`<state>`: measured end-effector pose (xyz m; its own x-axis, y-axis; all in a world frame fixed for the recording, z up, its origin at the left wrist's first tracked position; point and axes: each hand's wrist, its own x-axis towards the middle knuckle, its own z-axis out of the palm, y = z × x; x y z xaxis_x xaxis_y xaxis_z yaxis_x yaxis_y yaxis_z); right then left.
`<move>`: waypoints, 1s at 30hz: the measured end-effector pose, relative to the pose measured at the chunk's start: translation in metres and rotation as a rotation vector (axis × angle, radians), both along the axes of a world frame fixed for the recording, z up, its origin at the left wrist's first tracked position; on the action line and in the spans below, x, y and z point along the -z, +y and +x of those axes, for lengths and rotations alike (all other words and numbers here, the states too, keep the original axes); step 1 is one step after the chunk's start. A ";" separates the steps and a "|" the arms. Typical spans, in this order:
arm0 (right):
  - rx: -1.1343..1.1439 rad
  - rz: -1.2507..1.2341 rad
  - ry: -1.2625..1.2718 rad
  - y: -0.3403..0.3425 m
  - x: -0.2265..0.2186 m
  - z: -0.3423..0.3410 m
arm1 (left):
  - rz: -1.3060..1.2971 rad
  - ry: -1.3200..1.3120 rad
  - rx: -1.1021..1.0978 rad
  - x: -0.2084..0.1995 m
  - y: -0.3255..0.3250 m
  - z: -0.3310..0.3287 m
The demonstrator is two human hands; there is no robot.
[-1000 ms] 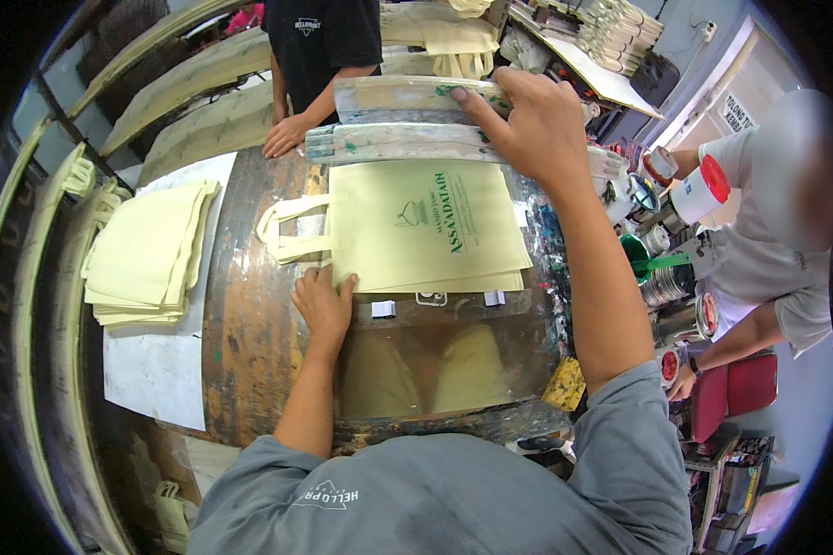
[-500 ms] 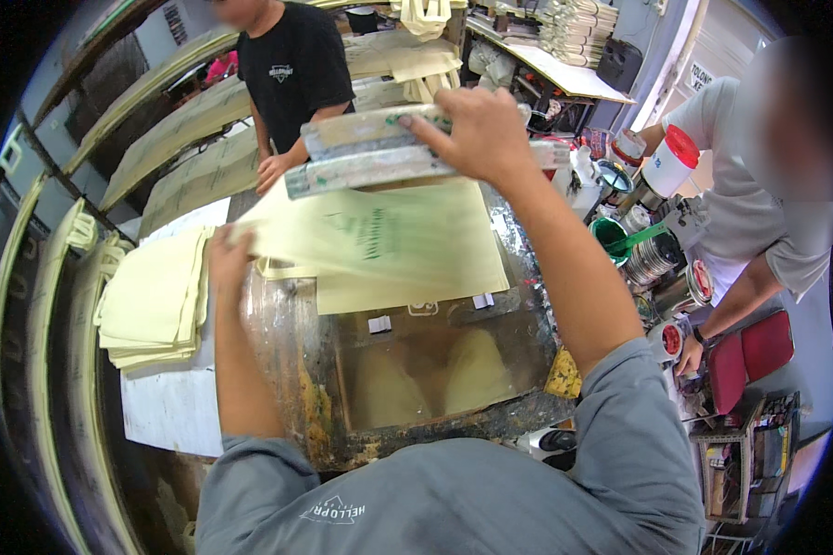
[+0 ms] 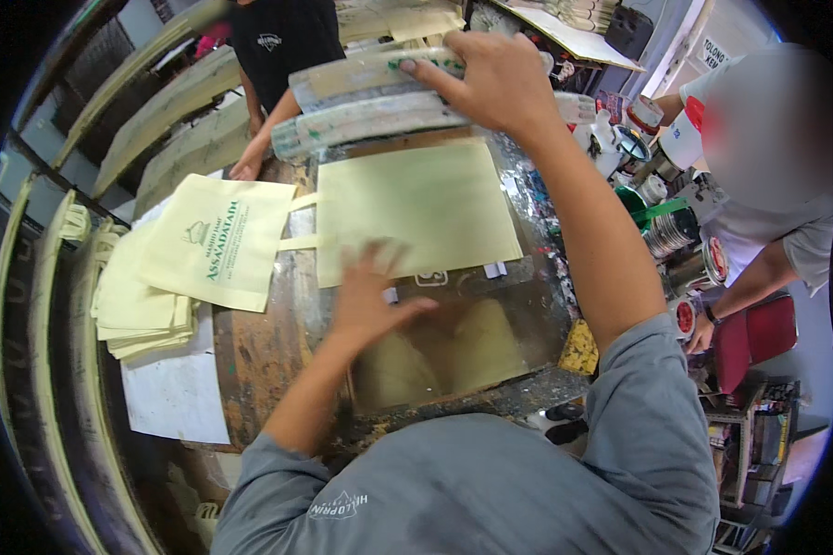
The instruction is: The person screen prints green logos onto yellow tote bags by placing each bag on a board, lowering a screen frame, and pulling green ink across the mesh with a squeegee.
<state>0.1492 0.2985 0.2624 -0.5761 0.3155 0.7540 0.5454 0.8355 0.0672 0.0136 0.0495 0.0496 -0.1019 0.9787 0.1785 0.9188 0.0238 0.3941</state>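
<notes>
"What is seen at the wooden table (image 3: 259, 356)?"

"A raised frame (image 3: 370, 124); a bag stack (image 3: 143, 310), left; a blank bag (image 3: 416, 203), laid centrally; a printed bag (image 3: 217, 242), laid partly over the stack."

"And the hands?"

"The frame is clasped by the right hand (image 3: 504, 81); the left hand (image 3: 368, 298) is splayed, empty, blurred near the blank bag."

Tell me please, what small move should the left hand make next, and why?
Perhaps smooth the plain bag: the left hand is open near its corner, the right hand holds the frame raised, and the printed bag lies to the left.
</notes>
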 end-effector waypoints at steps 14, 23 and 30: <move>0.123 -0.121 -0.127 -0.005 -0.028 -0.021 | 0.024 0.119 0.085 0.071 0.031 0.088; -0.012 -0.035 -0.056 -0.011 -0.002 -0.010 | 0.107 0.111 0.082 0.082 0.031 0.088; -0.006 -0.050 -0.044 -0.018 -0.001 -0.008 | 0.085 0.125 0.081 0.088 0.033 0.089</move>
<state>0.1411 0.2805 0.2633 -0.6106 0.3489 0.7109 0.5380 0.8415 0.0492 0.1026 0.0821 -0.0388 0.0047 0.9636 0.2673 0.9583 -0.0806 0.2740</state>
